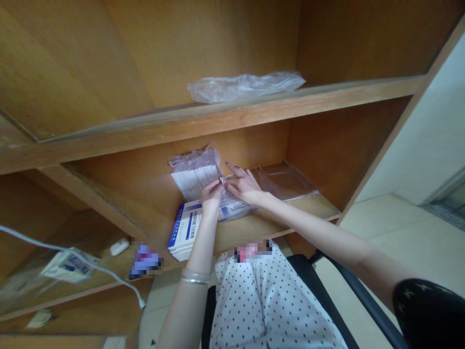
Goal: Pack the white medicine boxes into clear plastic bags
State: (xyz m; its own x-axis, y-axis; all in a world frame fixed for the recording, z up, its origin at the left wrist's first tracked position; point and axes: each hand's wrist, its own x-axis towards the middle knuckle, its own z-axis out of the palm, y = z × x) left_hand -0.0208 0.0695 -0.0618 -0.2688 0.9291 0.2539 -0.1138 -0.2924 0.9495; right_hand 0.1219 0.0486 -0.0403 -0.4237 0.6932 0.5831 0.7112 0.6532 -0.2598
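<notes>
My left hand point(211, 190) is closed in a pinch on the twisted white top of a clear plastic bag point(238, 209). From the other side my right hand point(246, 185) grips the same twisted end between thumb and fingers, its index finger sticking out. Something white and blue shows through the bag, which lies on the shelf under my hands. Left of it, touching or nearly touching my left wrist, is a stack of white and blue boxes point(185, 228). Behind my left hand stands another plastic-wrapped white pack point(196, 172).
A flat clear plastic bag point(290, 180) lies right of my hands. The upper shelf edge point(232, 116) runs above them, with crumpled plastic point(247, 87) on it. At lower left are a white cable point(109, 271), a small white object point(119, 246) and a wrapped packet point(70, 265).
</notes>
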